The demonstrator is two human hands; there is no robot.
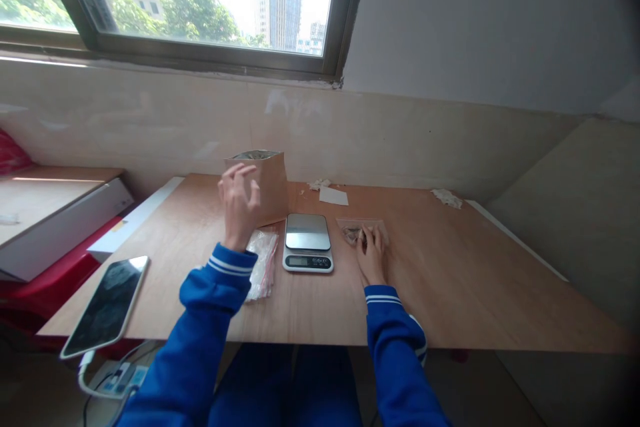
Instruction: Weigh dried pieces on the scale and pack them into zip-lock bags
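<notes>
So my right grip [371, 253] is down on a small clear bag [349, 233] lying flat on the table [460, 273], just right of the scale [308, 240] (can't tell if my fingers are actually pinching it or just resting there). My left grip [238, 201] is up in the air, fingers loosely spread, in front of the brown paper bag [274, 190], which stands open-topped. Clear plastic bags [263, 267] lie piled left of the scale. There's a white card [333, 196] behind it, and a phone [107, 307] over by the table's left edge.
</notes>
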